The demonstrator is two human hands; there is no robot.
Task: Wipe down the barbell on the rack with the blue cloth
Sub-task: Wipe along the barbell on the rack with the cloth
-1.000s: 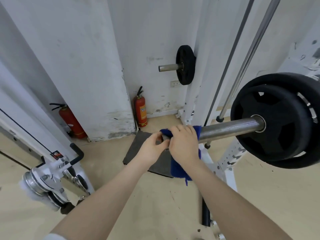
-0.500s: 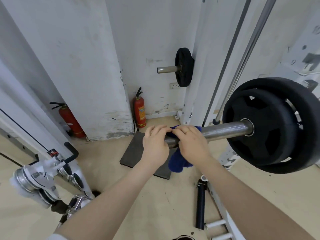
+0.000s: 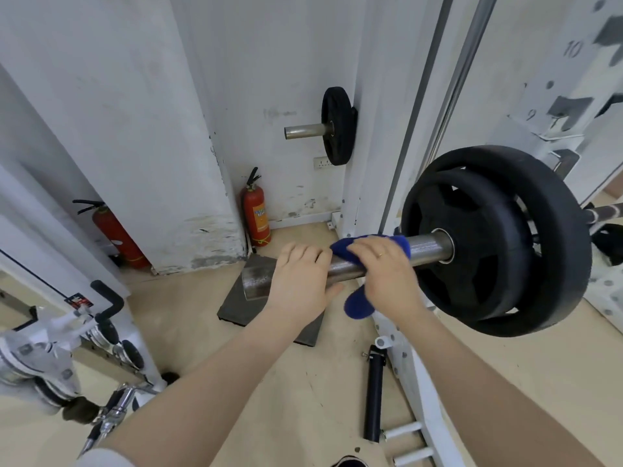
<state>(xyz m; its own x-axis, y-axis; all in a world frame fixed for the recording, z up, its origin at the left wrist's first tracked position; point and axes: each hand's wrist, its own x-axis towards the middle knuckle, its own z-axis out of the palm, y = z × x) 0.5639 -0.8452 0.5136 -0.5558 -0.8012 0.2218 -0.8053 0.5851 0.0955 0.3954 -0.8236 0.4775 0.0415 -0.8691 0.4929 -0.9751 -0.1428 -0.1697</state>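
Scuffed white gym wall behind. Barbell (image 3: 423, 246) at 3 o'clock on rack (image 3: 409, 358); right hand (image 3: 384, 274) closed over blue cloth (image 3: 357, 299) on sleeve — left hand (image 3: 296, 281) curled bare around sleeve end. Probably early: only sleeve reached, shaft beyond plates (image 3: 499, 237) unwiped.

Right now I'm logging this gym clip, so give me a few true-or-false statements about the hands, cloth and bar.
1. The right hand presses the blue cloth on the bar. True.
2. The left hand holds the cloth. False: it grips bare bar beside the cloth.
3. The cloth lies between the left hand and the plates. True.
4. The bar end carries no plates. False: two black plates sit on it.
5. Two red extinguishers stand by the wall. True.
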